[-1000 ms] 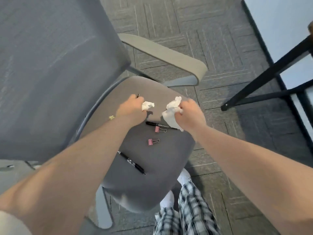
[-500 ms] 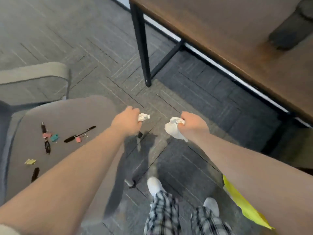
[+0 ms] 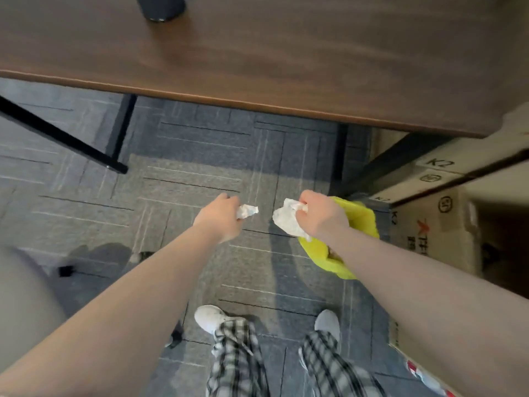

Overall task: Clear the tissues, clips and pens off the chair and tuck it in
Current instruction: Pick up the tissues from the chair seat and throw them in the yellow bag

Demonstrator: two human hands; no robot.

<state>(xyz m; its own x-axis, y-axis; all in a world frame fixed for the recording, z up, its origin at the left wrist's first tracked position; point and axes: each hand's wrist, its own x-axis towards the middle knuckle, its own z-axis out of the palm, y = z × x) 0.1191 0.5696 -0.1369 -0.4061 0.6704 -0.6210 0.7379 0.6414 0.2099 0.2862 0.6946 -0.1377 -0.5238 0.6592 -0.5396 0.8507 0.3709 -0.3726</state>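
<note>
My left hand (image 3: 220, 222) is closed around a small crumpled white tissue (image 3: 246, 211) that sticks out past my fingers. A larger crumpled tissue (image 3: 287, 220) hangs from my right hand (image 3: 320, 214), which grips it just over a yellow bin (image 3: 359, 219) on the floor. Both hands are held out over the grey carpet in front of the desk. Only a grey edge of the chair seat (image 3: 20, 287) shows at the far left; the clips and pens are out of view.
A brown wooden desk (image 3: 286, 58) spans the top, with black legs (image 3: 120, 133) at left and right. A dark cylinder (image 3: 160, 7) stands on it. Cardboard boxes (image 3: 429, 224) sit at the right beside the bin. My feet (image 3: 211, 318) stand below on the carpet.
I have turned away from the chair toward the desk, carrying both tissues. The chair seat with clips and pens slid out to the left, and the yellow bin came under my right hand.
</note>
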